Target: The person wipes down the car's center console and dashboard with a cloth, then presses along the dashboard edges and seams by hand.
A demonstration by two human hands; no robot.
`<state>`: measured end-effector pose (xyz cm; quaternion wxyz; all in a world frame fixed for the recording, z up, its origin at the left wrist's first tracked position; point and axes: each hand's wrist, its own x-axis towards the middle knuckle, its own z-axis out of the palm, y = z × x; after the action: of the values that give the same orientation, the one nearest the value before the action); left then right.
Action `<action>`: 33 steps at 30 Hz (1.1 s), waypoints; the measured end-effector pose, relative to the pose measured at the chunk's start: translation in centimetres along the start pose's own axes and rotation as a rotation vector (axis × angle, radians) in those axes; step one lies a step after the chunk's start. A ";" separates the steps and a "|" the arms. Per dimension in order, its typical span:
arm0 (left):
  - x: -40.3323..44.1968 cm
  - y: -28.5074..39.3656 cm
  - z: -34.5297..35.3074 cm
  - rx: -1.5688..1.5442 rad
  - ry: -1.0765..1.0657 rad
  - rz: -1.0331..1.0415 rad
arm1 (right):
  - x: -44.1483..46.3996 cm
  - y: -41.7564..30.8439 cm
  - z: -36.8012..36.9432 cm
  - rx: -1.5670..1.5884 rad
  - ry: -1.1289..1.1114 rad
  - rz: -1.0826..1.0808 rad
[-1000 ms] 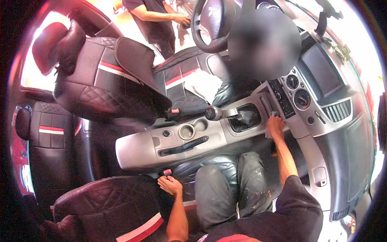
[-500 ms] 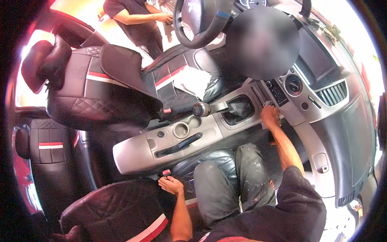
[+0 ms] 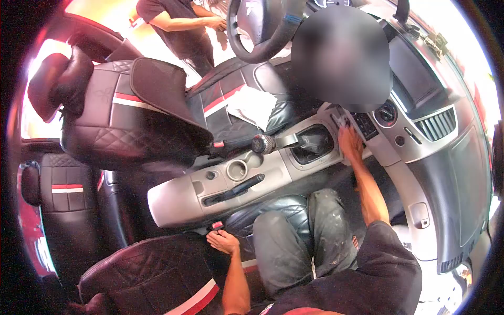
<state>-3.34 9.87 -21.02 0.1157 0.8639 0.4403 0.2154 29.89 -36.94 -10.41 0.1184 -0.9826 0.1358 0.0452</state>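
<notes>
My right hand [image 3: 350, 143] reaches to the front of the grey centre console [image 3: 178, 202], into the recess just below the radio panel [image 3: 366, 125]. Its fingers are closed on a light grey cloth [image 3: 342, 119], only partly visible beyond the fingertips. Left of that hand stand the gear lever boot [image 3: 314, 142] and its round knob [image 3: 262, 143]. My left hand [image 3: 223, 242] lies flat with fingers stretched out on the edge of the black seat [image 3: 152, 262], just below a red seat belt buckle [image 3: 217, 225]. It holds nothing.
A white cloth [image 3: 252, 106] lies on the opposite seat. The handbrake lever [image 3: 247, 185] and a cup holder [image 3: 236, 169] are on the console. The steering wheel [image 3: 262, 50] is at the top. Another person [image 3: 178, 26] stands outside the open side.
My right hand has moved up and slightly left with the cloth, from the console's near side edge deeper into the recess under the radio. My left hand has stayed still.
</notes>
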 end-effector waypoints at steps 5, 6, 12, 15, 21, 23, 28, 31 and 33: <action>-0.1 0.4 -0.2 -0.006 0.017 0.014 | 4.3 0.4 2.0 0.247 0.211 -0.264; 0.0 0.2 -0.1 -0.002 0.021 0.034 | 3.9 0.6 1.6 0.276 0.115 -0.200; -0.1 -1.4 0.8 0.006 0.020 0.099 | 0.6 0.2 -0.3 0.225 0.037 0.078; -0.1 -0.7 0.3 0.014 0.023 0.090 | 2.8 -2.3 -1.1 0.289 0.070 -0.019; 0.0 -1.1 0.9 0.010 0.064 0.100 | 5.1 2.1 4.7 0.373 0.286 -0.252; -0.3 -1.4 0.7 0.018 0.026 0.094 | 3.9 3.1 4.5 0.376 0.274 -0.256; -0.2 -1.2 0.8 0.020 0.026 0.088 | 2.8 2.5 2.7 0.369 0.226 -0.435; 0.0 -1.3 0.6 0.034 0.033 0.080 | 1.2 1.5 1.3 0.371 0.193 -0.454; -0.1 -0.4 0.0 0.023 -0.022 0.021 | 1.2 1.5 1.2 0.351 0.166 -0.414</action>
<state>-3.65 10.05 -21.23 0.1083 0.8721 0.4323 0.2018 30.57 -38.31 -12.08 0.2819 -0.9542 -0.0529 -0.0847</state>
